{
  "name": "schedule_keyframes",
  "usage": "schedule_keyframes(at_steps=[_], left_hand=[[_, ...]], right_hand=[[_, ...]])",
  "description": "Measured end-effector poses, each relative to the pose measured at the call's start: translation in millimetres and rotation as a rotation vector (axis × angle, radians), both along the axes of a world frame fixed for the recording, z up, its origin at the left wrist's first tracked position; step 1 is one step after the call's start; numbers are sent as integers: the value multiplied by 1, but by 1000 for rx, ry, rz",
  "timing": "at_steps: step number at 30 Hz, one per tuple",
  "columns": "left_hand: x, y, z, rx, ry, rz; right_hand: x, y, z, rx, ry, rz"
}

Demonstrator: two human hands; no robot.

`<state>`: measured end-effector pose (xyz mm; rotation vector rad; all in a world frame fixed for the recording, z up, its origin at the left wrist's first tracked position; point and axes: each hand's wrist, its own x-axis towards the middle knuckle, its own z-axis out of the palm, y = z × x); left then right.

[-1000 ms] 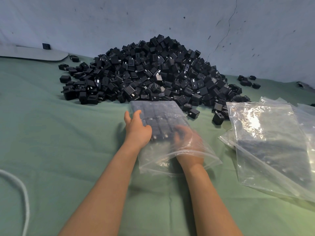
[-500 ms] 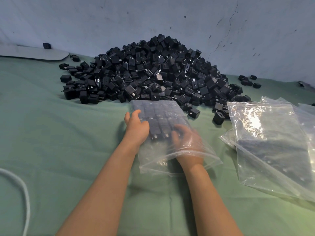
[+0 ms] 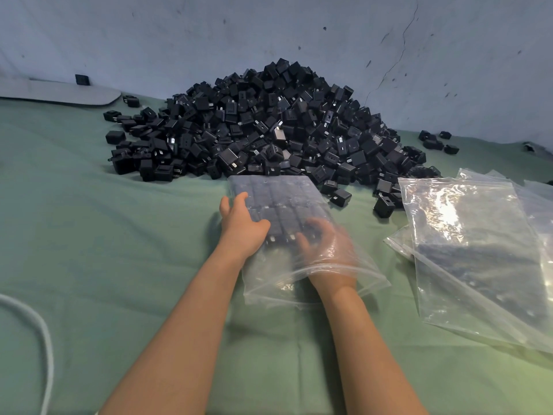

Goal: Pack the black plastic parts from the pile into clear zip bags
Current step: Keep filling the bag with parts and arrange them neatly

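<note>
A big pile of black plastic parts (image 3: 269, 124) lies on the green cloth against the wall. In front of it lies a clear zip bag (image 3: 287, 199) with rows of black parts inside, its mouth facing me. My left hand (image 3: 239, 226) rests on the bag's left side, fingers stretched along the edge and thumb on top. My right hand (image 3: 326, 250) is inside the bag through the mouth, blurred, with its spread fingers touching the nearest row of parts.
A stack of clear zip bags (image 3: 478, 250) lies to the right. Loose black parts (image 3: 384, 205) sit between the stack and the bag, with more by the wall (image 3: 434, 142). A white cable (image 3: 42, 339) curves at the lower left. A grey flat board (image 3: 59, 92) lies at the far left.
My right hand has shifted slightly inside the bag against the near row of parts. My left hand and the bag have stayed in place.
</note>
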<state>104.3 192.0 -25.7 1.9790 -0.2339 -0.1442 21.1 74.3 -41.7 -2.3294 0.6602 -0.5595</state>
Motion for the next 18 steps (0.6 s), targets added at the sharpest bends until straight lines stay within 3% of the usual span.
schedule_keyframes(at_steps=[18], left_hand=[[0,0,-1,74,-22,35]], right_hand=[[0,1,1,3,34,-11]])
